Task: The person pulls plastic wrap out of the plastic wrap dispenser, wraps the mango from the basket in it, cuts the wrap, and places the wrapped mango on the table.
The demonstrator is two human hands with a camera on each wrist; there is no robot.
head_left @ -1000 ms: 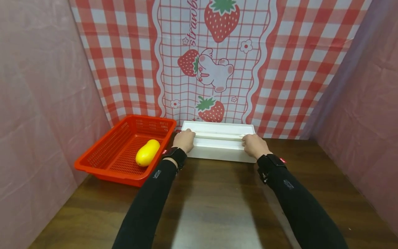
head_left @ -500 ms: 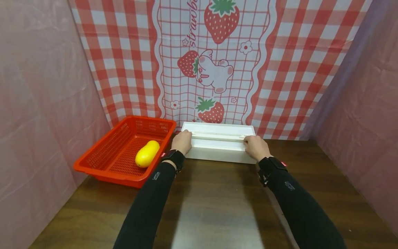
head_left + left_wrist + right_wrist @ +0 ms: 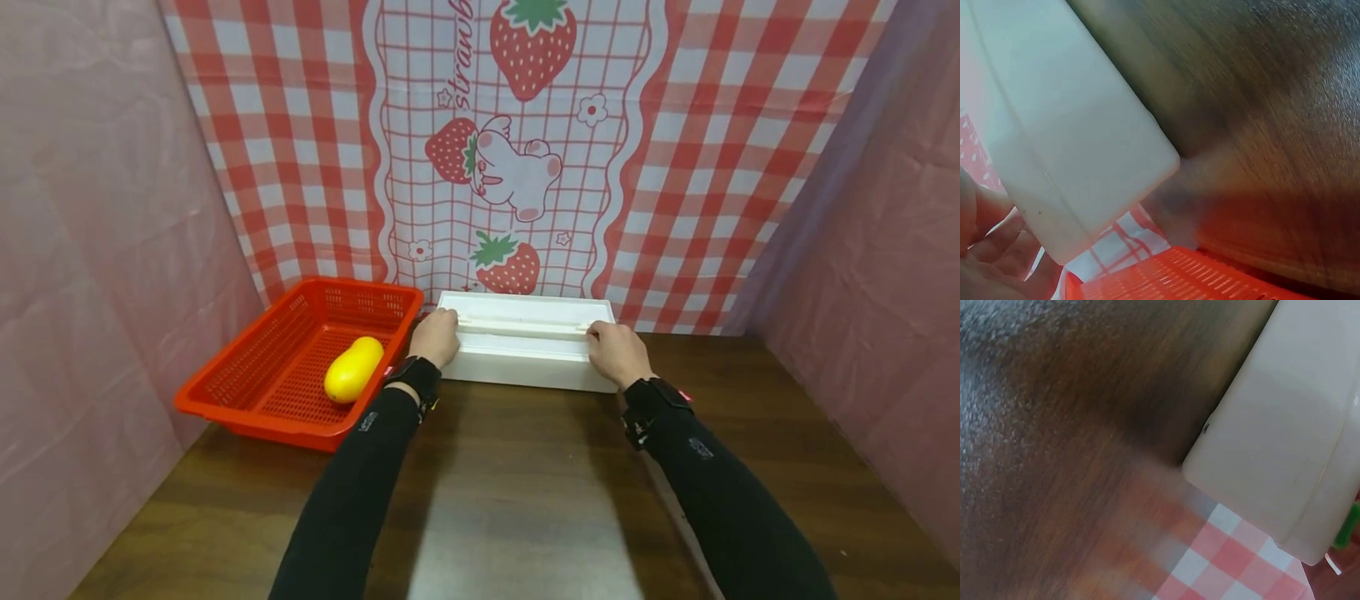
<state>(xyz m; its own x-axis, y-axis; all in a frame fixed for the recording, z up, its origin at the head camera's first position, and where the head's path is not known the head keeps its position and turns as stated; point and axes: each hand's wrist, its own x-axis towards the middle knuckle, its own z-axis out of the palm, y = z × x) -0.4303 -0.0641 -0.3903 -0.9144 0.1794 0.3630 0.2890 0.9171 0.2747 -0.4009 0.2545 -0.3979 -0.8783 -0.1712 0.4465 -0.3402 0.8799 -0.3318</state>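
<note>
A long white box (image 3: 525, 368) stands at the back of the table, its upper side showing two pale trays with a raised strip between them. My left hand (image 3: 435, 337) grips its left end and my right hand (image 3: 619, 355) grips its right end, fingertips near the strip. In the left wrist view, fingers of the left hand (image 3: 1004, 256) curl behind the end of the white box (image 3: 1079, 125). The right wrist view shows the box (image 3: 1272, 437) with only a sliver of hand behind its corner, beside a small green thing (image 3: 1347, 526).
A red plastic basket (image 3: 255, 419) stands to the left, close to my left wrist, holding a yellow oblong object (image 3: 354, 370). Behind the box hangs a red-and-white checked cloth (image 3: 697, 167) with strawberry prints. Pink cloth hangs at both sides of the brown table (image 3: 517, 500).
My left hand has shifted slightly left, toward the outer end of the box. My right hand has moved slightly right. Box and basket look nearly unchanged.
</note>
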